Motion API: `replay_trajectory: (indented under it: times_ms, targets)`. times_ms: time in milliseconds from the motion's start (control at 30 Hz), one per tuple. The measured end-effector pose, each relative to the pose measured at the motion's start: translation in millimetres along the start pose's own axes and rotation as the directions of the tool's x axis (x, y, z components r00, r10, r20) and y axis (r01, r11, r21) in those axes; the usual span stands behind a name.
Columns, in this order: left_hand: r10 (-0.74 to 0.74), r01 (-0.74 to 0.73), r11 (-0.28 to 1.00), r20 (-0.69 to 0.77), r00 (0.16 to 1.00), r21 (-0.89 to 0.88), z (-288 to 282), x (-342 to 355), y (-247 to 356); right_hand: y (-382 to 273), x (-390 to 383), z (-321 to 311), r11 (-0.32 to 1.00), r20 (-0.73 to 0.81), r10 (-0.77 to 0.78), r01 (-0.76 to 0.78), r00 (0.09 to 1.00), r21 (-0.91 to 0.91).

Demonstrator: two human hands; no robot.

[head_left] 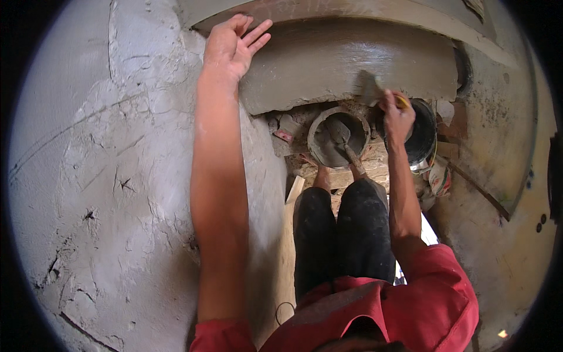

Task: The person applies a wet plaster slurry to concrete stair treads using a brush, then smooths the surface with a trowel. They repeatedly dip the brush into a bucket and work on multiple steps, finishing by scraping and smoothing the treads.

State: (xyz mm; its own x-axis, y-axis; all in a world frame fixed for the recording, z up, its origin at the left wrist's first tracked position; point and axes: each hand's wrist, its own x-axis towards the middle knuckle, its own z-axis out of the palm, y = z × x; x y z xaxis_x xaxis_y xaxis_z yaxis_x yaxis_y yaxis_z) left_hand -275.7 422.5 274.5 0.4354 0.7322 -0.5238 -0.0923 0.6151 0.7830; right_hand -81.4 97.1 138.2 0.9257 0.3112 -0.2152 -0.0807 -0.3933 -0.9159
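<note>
While holding brush (373,92) by its yellow handle in right hand (399,120), with fingers closed around it, have its head at the grey slab (328,61), right of middle and near the lower edge; cannot tell whether pressed on or just clear. Observe wet shine on slab above the brush. Hold left hand (231,50) wide, fingers loosely spread, by slab's upper left corner; cannot tell whether touching the ledge (375,12) behind. Note below slab a round grey bucket (315,141), with trowel (339,130) inside, handle leaning over the near rim toward the legs (343,234). Find black bucket (432,126) just to its right, partly hidden by right hand and forearm. Farther right, see stick (481,190) slanting along the floor side; at left, rough, patchy plastered wall (99,176).
</note>
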Motion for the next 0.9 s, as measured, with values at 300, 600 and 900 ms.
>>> replay_trajectory:
  times_ms: [300,600,900]
  targets:
    - [-0.023,0.023,1.0,-0.003,1.0,-0.012,-1.0,11.9,6.7,-28.9,-137.3,143.8,0.978,0.595,-0.188,0.204,0.781,0.041]
    - [-0.027,0.027,0.998,-0.008,1.0,-0.057,-4.0,10.9,6.1,-44.2,-89.1,169.3,0.991,0.276,-0.127,0.132,0.953,0.002]
    - [-0.066,0.062,0.996,-0.052,0.996,-0.067,-7.0,15.5,7.5,-32.3,-67.7,218.2,0.984,0.338,-0.069,0.008,0.938,0.178]
